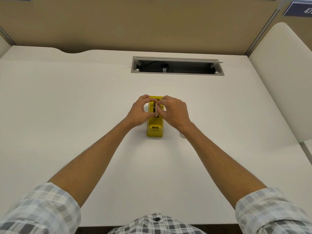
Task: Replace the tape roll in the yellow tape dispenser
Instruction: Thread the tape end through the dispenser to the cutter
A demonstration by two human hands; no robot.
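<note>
Yellow plastic marks the tape dispenser (155,127), which stands on the white desk (67,115) a little above the middle of the frame, its long side running away from the person and its cutter end nearest the lower edge. Both hands meet over its open top slot. The left hand (139,112) comes in from the lower left, its fingers curled round the left side of the dispenser's upper part, with the thumb arching over toward the slot. The right hand (173,110) comes in from the lower right, its fingers bent and bunched at the slot, where they seem to pinch something small and pale; whether that is the tape roll (154,109) or its core cannot be told, since only a dark sliver shows between the fingertips. Just right of the right wrist a small pale rounded thing (182,135) peeks out on the desk, mostly hidden by the arm. Higher in the frame, a long grey cable hatch (177,65) lies open in the desk, with dark wiring inside. Tan partition panels (135,22) close off the upper part of the frame, and a pale rounded divider (283,81) stands at the right. Rolled plaid sleeves (42,208) fill the lower corners.
</note>
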